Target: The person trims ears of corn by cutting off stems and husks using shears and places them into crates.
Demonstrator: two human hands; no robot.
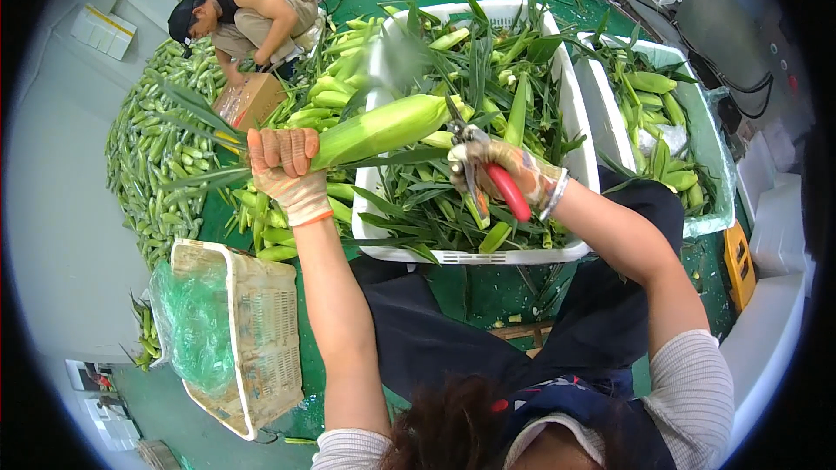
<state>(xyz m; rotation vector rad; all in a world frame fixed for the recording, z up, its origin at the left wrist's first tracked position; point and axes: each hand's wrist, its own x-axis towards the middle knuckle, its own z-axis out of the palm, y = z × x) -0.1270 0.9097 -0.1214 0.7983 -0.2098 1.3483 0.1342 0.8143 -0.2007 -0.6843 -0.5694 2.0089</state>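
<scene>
My left hand [286,176], in an orange-and-white work glove, is wrapped round the leafy end of an ear of corn [380,132] in its green husk. The ear points right across the white crate [585,200]. In my right hand [509,172], also gloved, are pruning shears [503,189] with red handles. Their blades stand at the ear's far right tip; I cannot tell whether they touch it. Beneath both hands the crate is full of loose green husks and leaves [418,187].
A tipped crate [266,331] with a green bag lies at left. Husked ears [335,91] heap beside the white crate; another corn pile [161,157] lies against the wall. A crouching person [261,13] reaches toward a cardboard box [251,103]. A lined bin [701,139] stands right.
</scene>
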